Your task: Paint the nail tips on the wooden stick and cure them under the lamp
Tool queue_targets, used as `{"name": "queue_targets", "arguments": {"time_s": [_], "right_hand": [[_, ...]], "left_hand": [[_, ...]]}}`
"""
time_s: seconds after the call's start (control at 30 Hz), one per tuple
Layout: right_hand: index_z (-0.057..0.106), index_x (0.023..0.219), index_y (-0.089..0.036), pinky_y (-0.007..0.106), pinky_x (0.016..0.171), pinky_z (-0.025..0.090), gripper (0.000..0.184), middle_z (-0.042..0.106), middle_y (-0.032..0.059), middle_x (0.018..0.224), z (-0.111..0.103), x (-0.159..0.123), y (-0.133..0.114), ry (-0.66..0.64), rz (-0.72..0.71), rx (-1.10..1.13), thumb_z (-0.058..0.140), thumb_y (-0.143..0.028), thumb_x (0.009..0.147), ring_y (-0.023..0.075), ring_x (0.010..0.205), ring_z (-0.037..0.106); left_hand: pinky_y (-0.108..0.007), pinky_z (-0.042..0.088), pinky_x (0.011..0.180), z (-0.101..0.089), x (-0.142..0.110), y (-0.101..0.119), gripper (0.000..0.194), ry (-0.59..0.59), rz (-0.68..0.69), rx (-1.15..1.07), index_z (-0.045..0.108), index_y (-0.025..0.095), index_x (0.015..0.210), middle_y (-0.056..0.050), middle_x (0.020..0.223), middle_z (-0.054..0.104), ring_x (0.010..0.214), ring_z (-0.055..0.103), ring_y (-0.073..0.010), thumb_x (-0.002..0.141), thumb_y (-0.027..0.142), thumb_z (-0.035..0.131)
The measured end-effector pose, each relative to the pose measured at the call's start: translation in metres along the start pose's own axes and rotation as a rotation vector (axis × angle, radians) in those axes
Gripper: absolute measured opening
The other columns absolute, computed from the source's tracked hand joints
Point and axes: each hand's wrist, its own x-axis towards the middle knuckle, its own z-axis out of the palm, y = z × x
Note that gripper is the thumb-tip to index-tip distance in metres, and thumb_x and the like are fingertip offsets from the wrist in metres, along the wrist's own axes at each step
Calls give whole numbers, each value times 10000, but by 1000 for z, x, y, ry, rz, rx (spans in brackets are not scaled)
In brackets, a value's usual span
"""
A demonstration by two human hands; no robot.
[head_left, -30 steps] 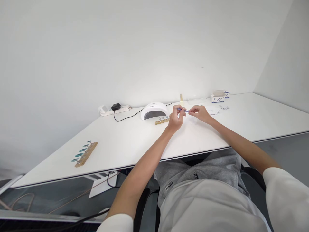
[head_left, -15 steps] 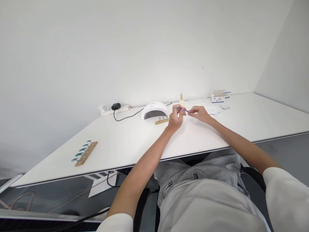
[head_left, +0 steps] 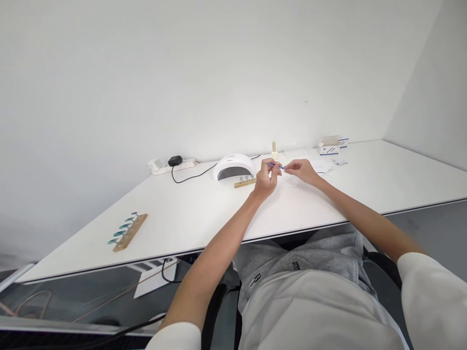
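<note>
My left hand point(head_left: 266, 177) is raised over the white table, its fingers closed round a thin blue-purple stick point(head_left: 276, 166). The stick points right, its end close to the fingertips of my right hand point(head_left: 302, 171). Those fingers are pinched together; what sits between them is too small to make out. Partly behind my left hand lies a wooden strip point(head_left: 243, 183) with small clear nail tips on stands. At the table's left is another wooden strip point(head_left: 130, 233), bearing several teal nail tips point(head_left: 124, 225). A white nail lamp point(head_left: 234, 163) stands behind my left hand.
Near the wall stand a nail polish bottle point(head_left: 274, 151) and an opened small box point(head_left: 329, 145). White paper point(head_left: 323, 166) lies right of my hands, with small clear packets point(head_left: 339, 162) beside it. A black adapter point(head_left: 175, 160) sits on a power strip point(head_left: 160, 168), its cable running toward the lamp.
Almost nothing differs. The stick's right end and the fingertips of my right hand have shifted very slightly; both hands stay in the same place.
</note>
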Motion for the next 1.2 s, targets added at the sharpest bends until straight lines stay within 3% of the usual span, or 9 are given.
{"name": "queue_targets", "arguments": {"time_s": [0.53, 0.93, 1.2], "right_hand": [[708, 691, -164, 310, 663, 530, 229, 719, 62, 756, -2, 1, 1, -13, 45, 10, 792, -359, 605, 169, 677, 634], [698, 679, -163, 315, 667, 523, 235, 703, 52, 701, -3, 0, 0, -30, 45, -26, 788, -372, 618, 171, 672, 631], [691, 688, -165, 316, 654, 537, 264, 711, 61, 768, -9, 6, 0, 67, 33, 19, 811, -380, 594, 153, 641, 613]], "left_hand": [[-241, 522, 659, -1, 0, -1, 181, 10, 9, -15, 398, 222, 974, 0, 801, 667, 614, 648, -86, 982, 401, 428], [-246, 510, 660, 0, -1, -1, 208, -45, -39, -19, 388, 226, 969, 7, 767, 635, 612, 626, -90, 979, 433, 404], [-225, 438, 589, -8, 6, -5, 164, -21, -37, 126, 432, 226, 959, 44, 645, 553, 540, 577, -99, 973, 389, 416]]}}
